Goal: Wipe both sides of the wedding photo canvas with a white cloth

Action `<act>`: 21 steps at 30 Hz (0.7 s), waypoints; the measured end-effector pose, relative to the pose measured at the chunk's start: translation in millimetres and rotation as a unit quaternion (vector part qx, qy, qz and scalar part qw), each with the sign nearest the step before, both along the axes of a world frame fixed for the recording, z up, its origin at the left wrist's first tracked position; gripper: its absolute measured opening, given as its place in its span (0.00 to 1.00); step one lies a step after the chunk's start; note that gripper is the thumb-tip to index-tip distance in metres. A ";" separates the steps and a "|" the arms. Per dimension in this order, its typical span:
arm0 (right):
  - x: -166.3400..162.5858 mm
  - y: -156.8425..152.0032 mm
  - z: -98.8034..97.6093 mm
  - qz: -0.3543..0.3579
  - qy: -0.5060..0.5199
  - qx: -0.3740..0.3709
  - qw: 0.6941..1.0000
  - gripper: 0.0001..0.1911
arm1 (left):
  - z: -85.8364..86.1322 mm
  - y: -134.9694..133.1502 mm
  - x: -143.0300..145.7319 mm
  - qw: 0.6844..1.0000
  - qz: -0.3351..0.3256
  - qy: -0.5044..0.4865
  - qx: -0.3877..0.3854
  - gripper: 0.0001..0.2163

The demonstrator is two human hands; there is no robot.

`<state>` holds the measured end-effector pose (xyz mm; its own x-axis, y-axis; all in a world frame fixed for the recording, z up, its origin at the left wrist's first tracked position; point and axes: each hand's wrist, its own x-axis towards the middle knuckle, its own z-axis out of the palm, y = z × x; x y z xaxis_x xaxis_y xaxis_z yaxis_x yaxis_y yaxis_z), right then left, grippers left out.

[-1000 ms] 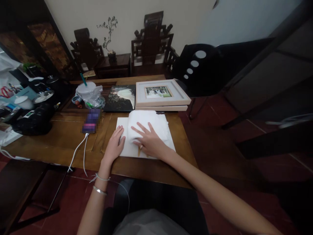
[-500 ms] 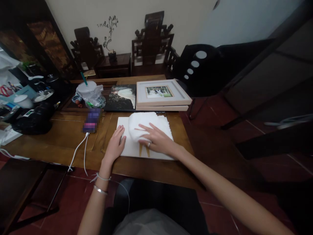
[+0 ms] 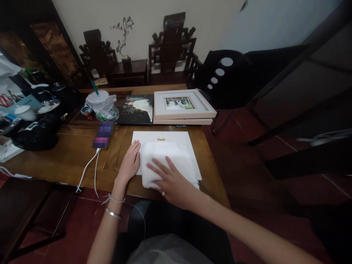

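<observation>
A folded white towel [image 3: 154, 165] lies over the lower part of a flat white panel [image 3: 176, 135] on the wooden table. My right hand [image 3: 174, 183] rests on top of the towel, its fingers spread and pressed down; a ring is on one finger. At the panel's left edge lies my left hand [image 3: 130, 161], fingers stretched out flat, steadying nothing visible beyond that edge. A small tan mark [image 3: 161, 139] shows on the panel above the towel. Most of the panel's middle is hidden under the towel.
Light wood picture frames [image 3: 183, 115] are stacked behind the panel, beside a dark photo print [image 3: 136, 110]. To the left are a phone [image 3: 103, 135] with a white cable, a lidded cup [image 3: 98, 99] with a straw, and a black camera [image 3: 37, 132]. A black chair [image 3: 220, 79] stands right.
My right hand has slid the towel down the panel, toward me. The panel's upper part and tan mark now show, while two tan strips lower down are covered. My left hand stays put.
</observation>
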<state>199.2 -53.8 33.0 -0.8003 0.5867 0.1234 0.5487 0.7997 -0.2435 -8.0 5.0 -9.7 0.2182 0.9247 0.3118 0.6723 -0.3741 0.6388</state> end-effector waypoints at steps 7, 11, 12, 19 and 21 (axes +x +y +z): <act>26.0 37.4 9.3 0.021 0.043 -0.053 0.997 0.16 | -0.8 0.7 0.0 1.000 0.001 0.009 0.001 0.19; 8.6 82.8 2.0 -0.093 0.052 -0.022 0.994 0.20 | 2.2 -0.5 1.7 1.000 0.008 0.000 0.000 0.20; -0.9 89.5 -0.6 -0.123 0.045 -0.018 0.991 0.21 | 3.7 -1.3 2.2 1.000 0.012 -0.007 0.001 0.20; -47.5 67.4 -8.2 -0.038 0.039 0.032 0.998 0.15 | 11.6 -7.4 -1.6 0.981 0.062 -0.182 0.022 0.24; -38.5 50.9 -2.2 0.065 0.047 -0.002 0.997 0.14 | 11.8 -8.0 -2.9 0.974 0.071 -0.217 0.015 0.25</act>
